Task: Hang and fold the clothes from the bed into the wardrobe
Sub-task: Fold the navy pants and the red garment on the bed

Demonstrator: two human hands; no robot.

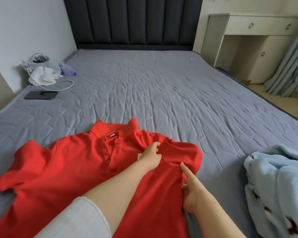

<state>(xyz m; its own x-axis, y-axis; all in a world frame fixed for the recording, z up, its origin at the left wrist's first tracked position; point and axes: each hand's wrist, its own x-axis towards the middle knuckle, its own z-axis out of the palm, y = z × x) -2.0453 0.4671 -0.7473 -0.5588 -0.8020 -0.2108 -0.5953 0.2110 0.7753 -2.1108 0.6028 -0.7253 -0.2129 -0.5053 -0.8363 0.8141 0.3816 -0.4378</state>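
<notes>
1. Red polo shirt [58, 169]: lies front-up on the near part of the bed [162, 91], collar toward the headboard [132, 21].
2. Far left, by the wall: a dark phone [40, 95] lies flat on the quilted grey cover. Behind it are a white cable [64, 84], a crumpled white cloth [41, 76], a grey bag [36, 62] and a clear bluish plastic item [67, 69]. All are well apart from the shirt.
3. Centre: the middle of the cover, between the shirt and the headboard, carries nothing.
4. Right of the bed: a white cabinet [258, 31] with ring-pull drawers, then a pale blue curtain [289, 62].
5. Near right: a light blue fleece garment [279, 186] with dark bird shapes lies bunched on the cover, near the shirt but apart from it.
6. Obstruction: both forearms cross the shirt's lower right part and hide the fabric beneath them.
7. Shirt condition: collar raised, button placket open, a small paper tag [139, 156] beside the placket. The left sleeve is spread flat. The right shoulder is rumpled and gathered.
8. Left hand [151, 155]: fingers curled, pinching a fold at the shirt's right shoulder.
9. Right hand [193, 191]: index finger straight along the fabric; thumb and remaining fingers curled, gripping the shirt's side edge.
</notes>
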